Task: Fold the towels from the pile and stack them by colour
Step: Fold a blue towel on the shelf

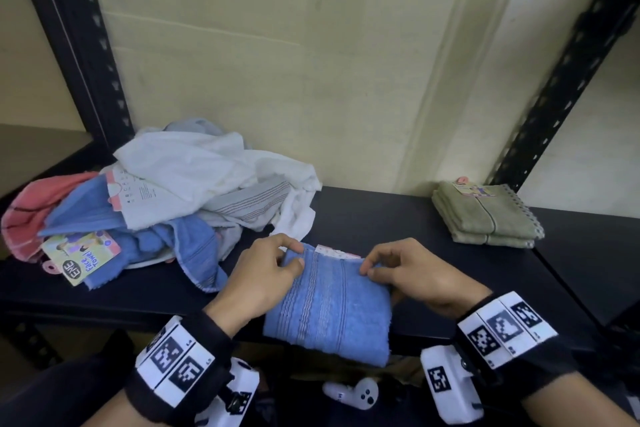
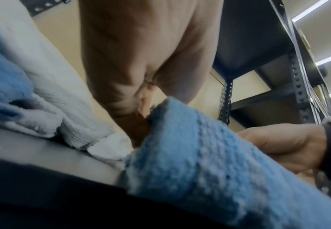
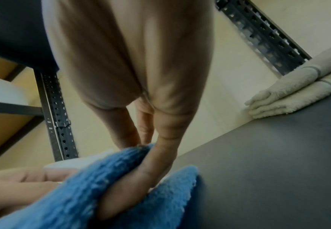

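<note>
A blue towel (image 1: 329,308) with woven stripes lies folded on the dark shelf (image 1: 398,253), its near end hanging over the front edge. My left hand (image 1: 273,270) pinches its far left corner (image 2: 180,139). My right hand (image 1: 401,274) pinches its far right corner, fingers wrapped between the blue layers (image 3: 101,178). A paper tag (image 1: 337,251) peeks out behind the far edge. The unfolded pile (image 1: 173,198) of white, blue and pink towels sits at the left. A stack of folded green towels (image 1: 488,215) rests at the right (image 3: 297,91).
Black perforated shelf uprights (image 1: 79,38) stand at the back left and at the back right (image 1: 568,69). A printed "Face Towel" label (image 1: 81,258) lies at the pile's front. A white controller (image 1: 353,393) sits below the shelf. Bare shelf lies between the blue towel and the green stack.
</note>
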